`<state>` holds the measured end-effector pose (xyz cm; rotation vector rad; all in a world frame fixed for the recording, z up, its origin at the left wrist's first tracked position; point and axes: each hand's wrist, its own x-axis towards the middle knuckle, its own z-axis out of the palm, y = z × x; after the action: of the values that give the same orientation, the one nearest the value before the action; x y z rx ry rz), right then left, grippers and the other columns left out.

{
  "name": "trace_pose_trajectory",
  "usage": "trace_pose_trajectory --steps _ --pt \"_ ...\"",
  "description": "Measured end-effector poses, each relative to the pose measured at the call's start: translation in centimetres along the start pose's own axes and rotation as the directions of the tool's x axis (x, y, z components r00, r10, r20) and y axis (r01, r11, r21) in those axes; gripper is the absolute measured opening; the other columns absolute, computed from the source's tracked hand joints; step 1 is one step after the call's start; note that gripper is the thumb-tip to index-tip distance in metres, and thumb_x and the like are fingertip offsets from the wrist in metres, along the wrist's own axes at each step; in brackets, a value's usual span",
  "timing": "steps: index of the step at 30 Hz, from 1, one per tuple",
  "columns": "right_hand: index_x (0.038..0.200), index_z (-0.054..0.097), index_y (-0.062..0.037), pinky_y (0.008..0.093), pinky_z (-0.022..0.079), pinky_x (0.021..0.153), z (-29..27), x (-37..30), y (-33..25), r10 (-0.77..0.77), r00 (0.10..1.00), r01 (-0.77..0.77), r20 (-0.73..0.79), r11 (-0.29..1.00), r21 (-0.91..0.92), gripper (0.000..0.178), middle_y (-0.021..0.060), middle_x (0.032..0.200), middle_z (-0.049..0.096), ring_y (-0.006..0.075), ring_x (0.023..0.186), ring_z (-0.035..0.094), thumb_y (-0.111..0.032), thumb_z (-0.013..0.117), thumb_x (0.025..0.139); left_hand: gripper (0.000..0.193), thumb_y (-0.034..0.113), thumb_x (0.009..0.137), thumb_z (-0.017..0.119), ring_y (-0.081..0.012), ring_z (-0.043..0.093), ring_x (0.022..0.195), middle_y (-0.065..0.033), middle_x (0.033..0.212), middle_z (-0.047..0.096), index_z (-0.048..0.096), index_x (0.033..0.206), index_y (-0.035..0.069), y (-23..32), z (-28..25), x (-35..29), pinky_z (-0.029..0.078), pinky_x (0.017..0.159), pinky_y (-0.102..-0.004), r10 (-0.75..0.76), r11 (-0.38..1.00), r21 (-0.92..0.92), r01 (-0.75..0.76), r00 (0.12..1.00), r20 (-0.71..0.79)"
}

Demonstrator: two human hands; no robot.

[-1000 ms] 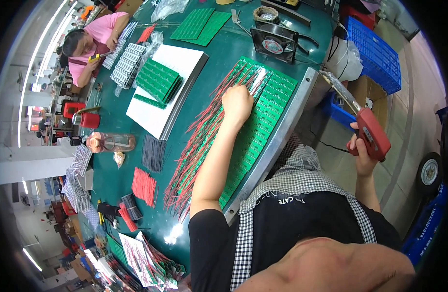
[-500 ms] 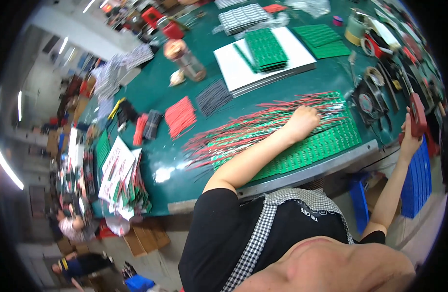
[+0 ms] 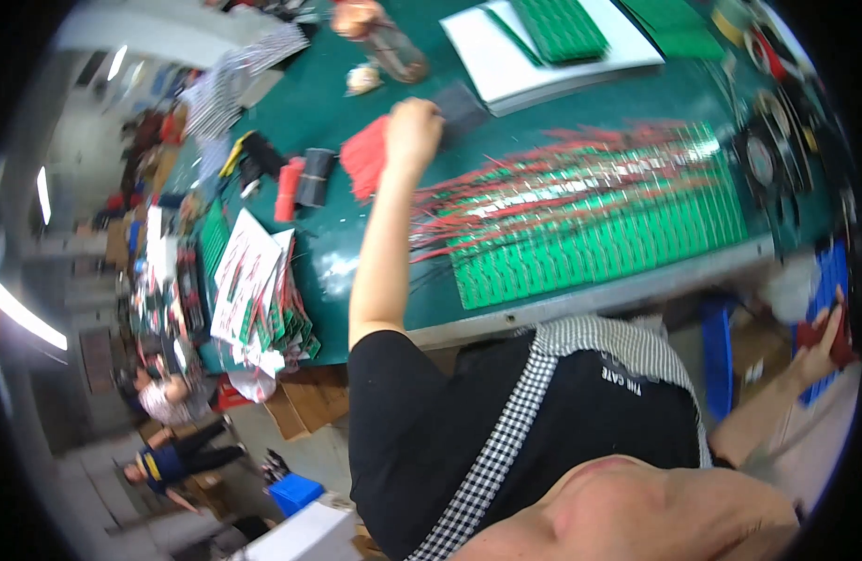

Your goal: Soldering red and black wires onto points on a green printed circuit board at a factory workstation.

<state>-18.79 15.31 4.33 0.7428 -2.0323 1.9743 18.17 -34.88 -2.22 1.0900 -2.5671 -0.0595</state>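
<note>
My left hand [image 3: 414, 136] is stretched over the table with its fingers bent together, between a flat pile of red wires [image 3: 363, 161] and a pile of dark wires [image 3: 463, 110]. Whatever its fingers hold, if anything, is hidden. Off the table's right end, my right hand [image 3: 811, 359] is wrapped round a red-handled tool [image 3: 840, 345], whose far end does not show clearly. In front of me lies a row of green circuit boards [image 3: 580, 254], with many red and dark wires [image 3: 506, 201] lying across their far part.
Green boards [image 3: 564, 35] sit on a white stack [image 3: 506, 86] at the back. A fan [image 3: 760, 154] stands right of the row. Bundled wires [image 3: 314, 178] and wired boards with papers [image 3: 248, 280] lie leftward. A jar [image 3: 398, 54] stands behind my left hand.
My left hand has moved left from over the wired boards to the loose wire piles. My right hand has lowered with the red-handled tool. The whole view has shifted.
</note>
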Motion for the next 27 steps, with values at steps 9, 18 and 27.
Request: trace_pose_trajectory --steps 9,18,27 --pt "0.118 0.045 0.0002 0.0206 0.050 0.044 0.7 -6.8 -4.9 -0.013 0.996 0.009 -0.088 0.999 -0.042 0.033 0.0162 0.107 0.056 0.0073 0.061 0.049 -0.005 0.050 0.087 0.028 0.025 0.068 0.070 -0.0286 0.061 0.083 -0.0123 0.087 0.065 0.067 0.087 0.005 -1.7 3.1 3.7 0.048 0.072 -0.0376 -0.066 0.997 0.043 0.058 0.970 0.235" --pt "0.116 0.048 0.0018 0.0196 0.043 0.050 0.5 -7.6 -4.5 0.054 0.996 -0.053 -0.069 0.999 0.011 0.031 0.0154 0.104 0.058 0.0077 0.062 0.048 -0.006 0.051 0.086 0.020 0.022 0.066 0.070 -0.0276 0.062 0.078 -0.0115 0.080 0.065 0.068 0.081 0.009 -1.7 2.0 4.5 0.048 0.070 -0.0367 -0.080 0.997 0.047 0.068 0.941 0.330" --pt "0.110 0.050 -0.0020 0.0248 0.044 0.052 -1.5 -7.7 -3.4 0.243 0.970 -0.235 -0.027 0.958 0.165 0.024 0.0083 0.099 0.057 0.0105 0.063 0.047 -0.008 0.052 0.087 0.021 0.020 0.067 0.070 -0.0246 0.062 0.070 -0.0117 0.075 0.064 0.068 0.081 0.004 -9.2 -4.2 1.9 0.048 0.066 -0.0342 -0.145 0.977 -0.104 0.186 0.939 0.313"
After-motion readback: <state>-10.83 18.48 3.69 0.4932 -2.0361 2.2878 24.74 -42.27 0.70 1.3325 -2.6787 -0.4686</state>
